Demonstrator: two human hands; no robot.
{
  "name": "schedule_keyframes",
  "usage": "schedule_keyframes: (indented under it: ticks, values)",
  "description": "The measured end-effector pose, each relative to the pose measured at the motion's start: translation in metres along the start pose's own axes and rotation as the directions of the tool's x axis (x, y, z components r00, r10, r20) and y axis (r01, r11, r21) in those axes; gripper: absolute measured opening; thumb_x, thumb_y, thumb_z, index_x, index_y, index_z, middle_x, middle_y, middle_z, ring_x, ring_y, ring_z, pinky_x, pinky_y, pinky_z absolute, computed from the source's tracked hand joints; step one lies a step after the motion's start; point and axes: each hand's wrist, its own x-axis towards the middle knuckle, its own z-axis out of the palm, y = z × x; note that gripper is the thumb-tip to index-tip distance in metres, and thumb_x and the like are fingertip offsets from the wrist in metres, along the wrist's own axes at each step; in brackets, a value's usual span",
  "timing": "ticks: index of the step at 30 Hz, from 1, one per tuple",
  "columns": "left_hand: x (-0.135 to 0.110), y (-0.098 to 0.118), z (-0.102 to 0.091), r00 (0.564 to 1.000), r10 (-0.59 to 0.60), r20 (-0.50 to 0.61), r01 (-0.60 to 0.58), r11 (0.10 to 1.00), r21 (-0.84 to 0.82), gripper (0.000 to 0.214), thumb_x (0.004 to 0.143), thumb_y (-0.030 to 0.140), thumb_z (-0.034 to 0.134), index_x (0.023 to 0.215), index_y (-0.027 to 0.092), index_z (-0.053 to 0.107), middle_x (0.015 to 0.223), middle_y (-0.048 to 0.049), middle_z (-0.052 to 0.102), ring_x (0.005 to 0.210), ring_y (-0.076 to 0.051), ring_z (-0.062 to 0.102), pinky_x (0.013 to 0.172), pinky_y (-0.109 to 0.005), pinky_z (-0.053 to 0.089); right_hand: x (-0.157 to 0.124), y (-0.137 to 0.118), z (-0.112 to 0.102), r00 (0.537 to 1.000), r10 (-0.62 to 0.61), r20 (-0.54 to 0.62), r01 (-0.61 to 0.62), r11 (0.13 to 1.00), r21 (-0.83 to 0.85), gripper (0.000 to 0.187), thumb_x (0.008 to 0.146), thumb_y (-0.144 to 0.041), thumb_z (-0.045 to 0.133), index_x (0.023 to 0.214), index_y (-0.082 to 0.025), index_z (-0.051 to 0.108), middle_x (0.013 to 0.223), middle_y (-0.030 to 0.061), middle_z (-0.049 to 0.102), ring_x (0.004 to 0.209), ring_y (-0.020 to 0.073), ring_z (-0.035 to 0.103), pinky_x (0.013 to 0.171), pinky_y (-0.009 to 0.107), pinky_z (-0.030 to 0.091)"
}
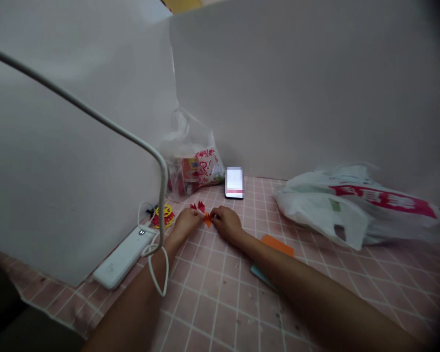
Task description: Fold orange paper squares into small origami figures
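Two-handed pinch now: left hand point(189, 221) and right hand point(228, 223) both grasping the small orange paper point(207, 221), just below frame centre; uneven pulling could crease or tear it.

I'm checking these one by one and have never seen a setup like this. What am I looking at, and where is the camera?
There is no robot here, just a person's bare hands. This single picture comes from a camera on the person's head, looking forward and down, so the forearms reach away from you.

The left hand and right hand meet at a small orange paper piece. It appears held between their fingers, but the exact grip is too small to make out. Red folded paper shows just beyond the left hand.

The surface is a pink checked tabletop. A lit phone faces the person, an orange sheet lies by the right forearm, and a white plastic bag lies farther right.
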Motion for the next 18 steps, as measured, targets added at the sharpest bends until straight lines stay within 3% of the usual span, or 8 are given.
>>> schedule_keyframes:
  ticks: [2,4,8,18]
  values:
    - [0.001,0.0,0.001,0.999,-0.033,0.018,0.033,0.999,-0.013,0.025,0.083,0.03,0.066,0.064,0.013,0.067,0.059,0.0005,0.058,0.061,-0.015,0.056,0.053,-0.024,0.035,0.0,0.0,0.0,1.0,-0.003,-0.002,0.003,1.0,-0.002,0.019,0.09,-0.02,0.058,0.099,-0.021,0.075,0.096,0.0065,0.072,0.088,0.019,0.062,0.073,0.026,0.037]
    - [0.001,0.0,0.003,0.996,-0.073,0.043,0.074,0.997,-0.033,0.022,0.088,0.033,0.064,0.083,0.012,0.068,0.078,-0.002,0.065,0.07,-0.016,0.061,0.06,-0.026,0.047,0.0,0.001,0.0,1.0,-0.006,-0.005,0.006,1.0,-0.004,0.018,0.09,-0.02,0.059,0.099,-0.022,0.075,0.096,0.0062,0.072,0.088,0.0189,0.062,0.072,0.026,0.037]
    - [-0.001,0.005,0.005,0.983,-0.157,0.094,0.166,0.981,-0.096,0.032,0.094,0.033,0.06,0.121,0.015,0.059,0.12,-0.0093,0.063,0.1,-0.023,0.065,0.084,-0.043,0.056,-0.001,0.001,0.001,1.0,-0.007,-0.012,0.007,1.0,-0.012,0.018,0.09,-0.02,0.059,0.098,-0.022,0.075,0.096,0.0057,0.071,0.087,0.0189,0.062,0.072,0.026,0.037]
    - [-0.008,0.016,0.01,0.929,-0.33,0.169,0.363,0.904,-0.226,0.034,0.094,0.032,0.06,0.125,0.016,0.058,0.124,-0.0107,0.061,0.104,-0.024,0.064,0.087,-0.045,0.055,-0.004,-0.003,0.001,0.999,-0.039,-0.027,0.038,0.998,-0.042,0.02,0.091,-0.016,0.055,0.095,-0.021,0.074,0.095,0.007,0.07,0.088,0.0193,0.061,0.073,0.026,0.037]
